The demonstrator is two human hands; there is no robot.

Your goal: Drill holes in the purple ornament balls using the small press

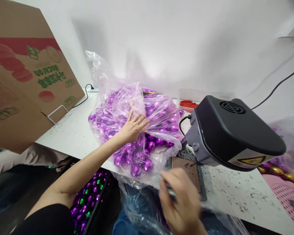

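Observation:
A clear plastic bag [127, 101] full of shiny purple balls [139, 160] lies on the white speckled table [73, 133]. My left hand [133, 127] reaches into the bag's folds with fingers spread, resting flat on the plastic over the balls. My right hand [181, 202] is low at the table's front edge, blurred by motion, fingers curled around a thin dark object I cannot make out, touching the bag's lower edge.
A black machine head [232, 130] with a yellow warning label overhangs a brown plate [188, 169]. A large cardboard box [26, 75] stands left. A crate of purple and green balls [90, 199] sits under the table. A pink basket [284, 192] stands at the right.

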